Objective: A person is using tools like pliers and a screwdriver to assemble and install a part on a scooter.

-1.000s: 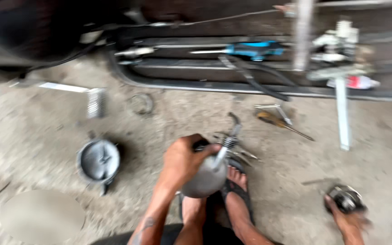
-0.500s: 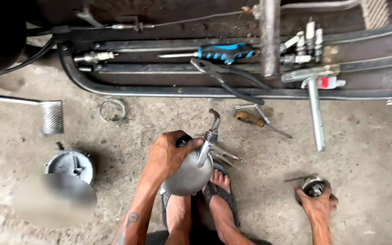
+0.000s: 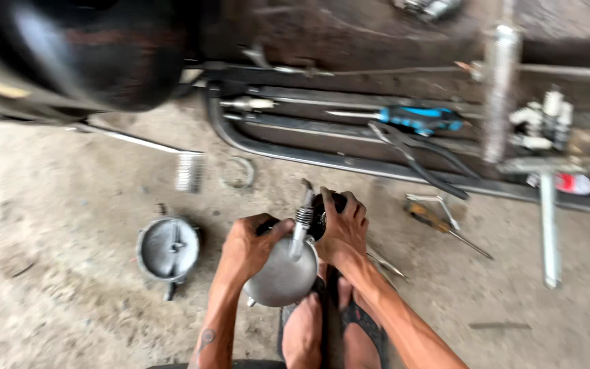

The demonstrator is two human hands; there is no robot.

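1. Crouched low on the concrete floor [image 3: 69,294], sandalled feet [image 3: 329,328] tucked together under the work; rounded grey metal housing [image 3: 283,277] propped just above the toes, likely so the feet steady it from beneath.
2. Left hand [image 3: 250,246] wrapped over the housing's upper left shoulder, fingers curled closed on it, thumb stretched towards the centre; a bracing hold, it seems, rather than a working one.
3. Right hand [image 3: 341,229] closed around a dark part [image 3: 322,212] at the top of the housing, fingers folded tight over it, knuckles up; too blurred to tell what that part is.
4. Slim ribbed metal stem [image 3: 302,222] standing up between the two hands, tilted slightly, its curved tip clear of both.
5. Both forearms angled inwards and forwards, elbows back by the knees, wrists nearly meeting over the housing.
6. Round metal cover [image 3: 169,247] lying face up on the floor, well apart to the left; a screwdriver [image 3: 438,222] on the floor to the right, near but untouched.
7. Blue-handled tool [image 3: 418,119] and long-handled pliers [image 3: 411,157] resting further off on the dark frame rails [image 3: 295,154].
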